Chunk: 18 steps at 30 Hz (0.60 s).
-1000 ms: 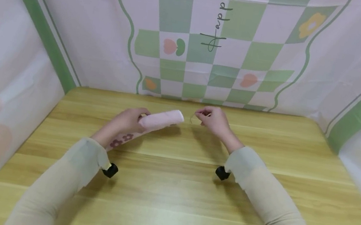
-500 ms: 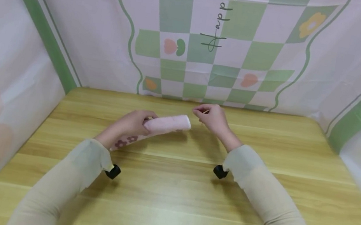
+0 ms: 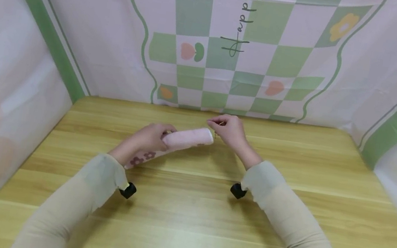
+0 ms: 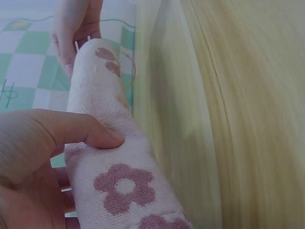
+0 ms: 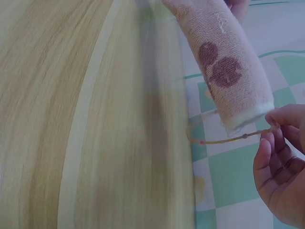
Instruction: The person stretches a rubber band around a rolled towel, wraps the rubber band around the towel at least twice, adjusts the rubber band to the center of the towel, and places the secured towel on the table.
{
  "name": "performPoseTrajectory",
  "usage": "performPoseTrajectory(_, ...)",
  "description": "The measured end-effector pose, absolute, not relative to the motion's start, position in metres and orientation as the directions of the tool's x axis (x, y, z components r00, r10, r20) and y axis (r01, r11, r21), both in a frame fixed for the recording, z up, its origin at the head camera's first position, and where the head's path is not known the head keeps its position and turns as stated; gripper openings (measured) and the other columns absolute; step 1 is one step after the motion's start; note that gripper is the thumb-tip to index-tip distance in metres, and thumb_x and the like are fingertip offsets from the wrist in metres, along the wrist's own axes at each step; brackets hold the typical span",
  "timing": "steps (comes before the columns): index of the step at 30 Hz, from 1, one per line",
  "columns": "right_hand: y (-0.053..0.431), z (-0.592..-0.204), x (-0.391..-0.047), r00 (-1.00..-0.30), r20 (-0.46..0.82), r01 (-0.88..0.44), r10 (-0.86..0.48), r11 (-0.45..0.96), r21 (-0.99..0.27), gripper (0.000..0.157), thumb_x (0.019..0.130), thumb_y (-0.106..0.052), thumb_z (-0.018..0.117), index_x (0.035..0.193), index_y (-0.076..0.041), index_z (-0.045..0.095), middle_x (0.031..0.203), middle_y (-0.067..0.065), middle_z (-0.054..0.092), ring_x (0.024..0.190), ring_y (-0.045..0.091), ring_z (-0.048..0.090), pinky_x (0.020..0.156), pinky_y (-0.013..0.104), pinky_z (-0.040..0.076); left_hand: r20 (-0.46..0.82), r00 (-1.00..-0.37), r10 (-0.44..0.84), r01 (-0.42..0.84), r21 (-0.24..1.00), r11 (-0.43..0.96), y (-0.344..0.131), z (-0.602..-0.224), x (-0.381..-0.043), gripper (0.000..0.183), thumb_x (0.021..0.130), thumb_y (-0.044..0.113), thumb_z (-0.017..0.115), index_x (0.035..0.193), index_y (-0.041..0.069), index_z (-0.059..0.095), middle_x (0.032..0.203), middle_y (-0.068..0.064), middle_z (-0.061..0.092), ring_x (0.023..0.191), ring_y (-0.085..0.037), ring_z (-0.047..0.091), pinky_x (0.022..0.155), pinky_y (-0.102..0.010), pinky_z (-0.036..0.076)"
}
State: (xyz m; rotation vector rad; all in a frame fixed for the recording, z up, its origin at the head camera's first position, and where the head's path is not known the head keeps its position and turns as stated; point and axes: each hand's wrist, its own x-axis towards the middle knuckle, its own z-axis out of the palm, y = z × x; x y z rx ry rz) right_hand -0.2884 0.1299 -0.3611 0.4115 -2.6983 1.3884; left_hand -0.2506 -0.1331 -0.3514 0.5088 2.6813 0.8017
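Holding the towel roll (image 3: 184, 139) steady, the left hand (image 3: 147, 136) grips it; the right hand (image 3: 230, 131) pinches a band (image 5: 228, 139), best stretched wide over the end.

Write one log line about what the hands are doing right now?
left hand: grips rolled pink towel | right hand: pinches thin rubber band at towel's end | surface: wooden table
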Motion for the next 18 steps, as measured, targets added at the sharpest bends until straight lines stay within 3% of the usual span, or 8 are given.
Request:
performPoseTrajectory(7, 0.1289, -0.3629, -0.2887, -0.956, 0.199, -0.288, -0.217, 0.545, -0.788, 0.022, 0.098, -0.018, 0.072, 0.109, 0.000, 0.078, 0.094, 0.014, 0.074, 0.071, 0.018, 0.063, 0.059, 0.023, 0.050, -0.181, -0.895, 0.407, 0.235, 0.583, 0.778, -0.1309, -0.3532, -0.2502, 0.058, 0.088, 0.000, 0.071, 0.144, 0.005, 0.056, 0.135, -0.021, 0.062, 0.119, -0.036, 0.060, 0.104, -0.050, 0.048)
performPoseTrajectory(18, 0.1295, -0.3636, -0.2863, -0.952, 0.186, -0.291, -0.243, 0.538, -0.791, 0.022, 0.099, -0.021, 0.071, 0.109, -0.003, 0.079, 0.087, 0.009, 0.073, 0.067, 0.017, 0.057, 0.056, 0.025, 0.047, -0.192, -0.910, 0.367, 0.203, 0.565, 0.800, -0.1308, -0.3525, -0.2509, 0.059, 0.090, 0.003, 0.070, 0.147, 0.005, 0.053, 0.136, -0.021, 0.061, 0.116, -0.035, 0.061, 0.100, -0.048, 0.050)
